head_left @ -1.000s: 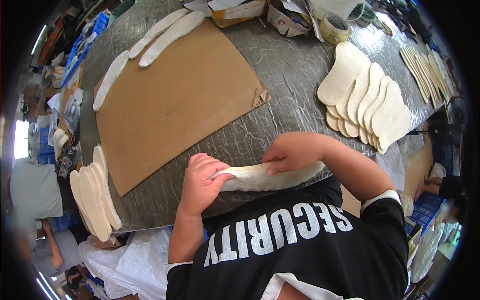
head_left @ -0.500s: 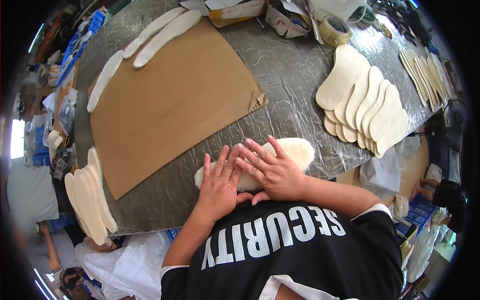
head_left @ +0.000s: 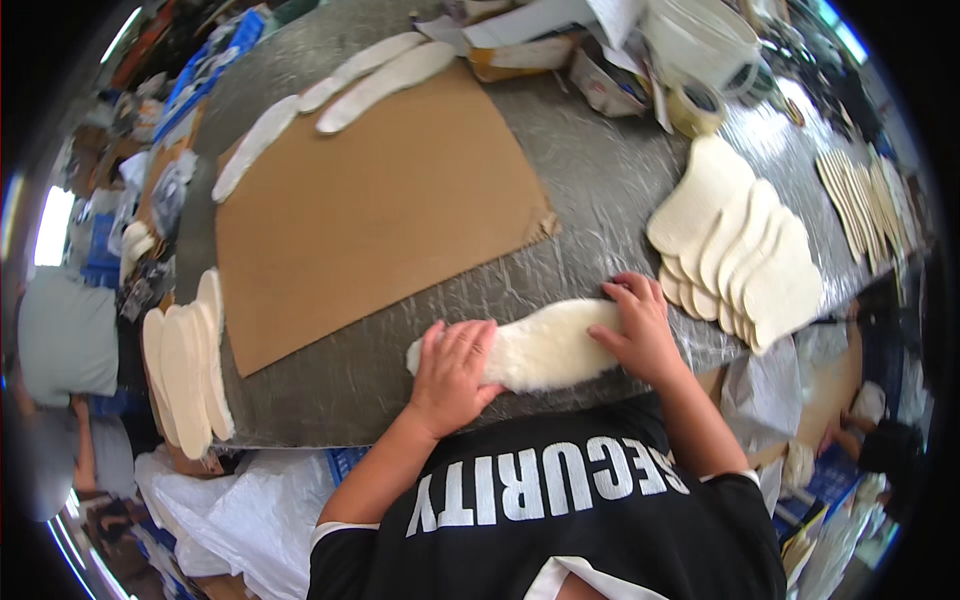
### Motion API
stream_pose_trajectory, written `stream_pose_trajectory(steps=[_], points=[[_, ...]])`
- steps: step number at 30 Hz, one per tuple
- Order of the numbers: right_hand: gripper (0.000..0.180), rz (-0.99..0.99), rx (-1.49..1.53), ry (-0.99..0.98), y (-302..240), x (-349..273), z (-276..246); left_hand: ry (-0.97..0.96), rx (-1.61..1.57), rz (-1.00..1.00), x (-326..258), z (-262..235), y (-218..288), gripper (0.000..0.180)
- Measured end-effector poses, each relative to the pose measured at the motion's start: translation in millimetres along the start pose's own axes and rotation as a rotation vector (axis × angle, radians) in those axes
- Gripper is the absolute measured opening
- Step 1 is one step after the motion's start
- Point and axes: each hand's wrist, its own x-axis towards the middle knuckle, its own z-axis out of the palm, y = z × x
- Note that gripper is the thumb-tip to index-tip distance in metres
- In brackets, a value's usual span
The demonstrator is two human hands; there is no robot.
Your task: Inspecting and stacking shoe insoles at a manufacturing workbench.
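Observation:
A fluffy cream fleece insole lies on the table's near edge in front of me, pile side up. My left hand is over its left part, fingers bent across the fleece and thumb at the near edge. At the other end my right hand grips the insole, with the thumb on top and the fingers curled about the far edge. A brown cardboard sheet lies just beyond. To my right a fanned stack of cream insoles rests on the table.
Several white insoles lie along the cardboard's far edge. More insoles are piled at the left table edge. Tape rolls, a white bucket and boxes stand at the back. Another row of insoles is far right.
My hands have parted from the insole's middle, where they overlapped with fingers spread. The right has moved to the right end; the left now bends over the left part. The view has shifted slightly.

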Motion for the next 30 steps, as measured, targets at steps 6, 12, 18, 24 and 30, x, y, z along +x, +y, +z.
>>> stream_pose_trajectory(steps=[6, 12, 18, 24, 30], points=[[0.035, 0.358, 0.777, -0.288, -8.0, -2.1, -21.6, 0.194, 0.115, 0.085, -8.1, -5.6, 13.0, 0.082], [0.033, 0.274, 0.865, -0.163, -13.5, -14.4, -26.9, 0.143, -0.078, 0.108, 20.3, -24.5, 32.8, 0.068], [0.018, 0.268, 0.891, -0.155, -17.0, -10.3, -31.6, 0.171, -0.276, 0.163, 64.9, -13.2, 46.2, 0.030], [0.007, 0.266, 0.776, -0.070, -14.5, -8.3, -1.2, 0.160, -0.363, 0.144, 68.8, -6.3, 34.7, 0.013], [0.008, 0.465, 1.008, -0.115, 29.1, -14.0, 0.6, 0.028, 0.001, 0.116, 35.2, -13.9, 24.9, 0.079]])
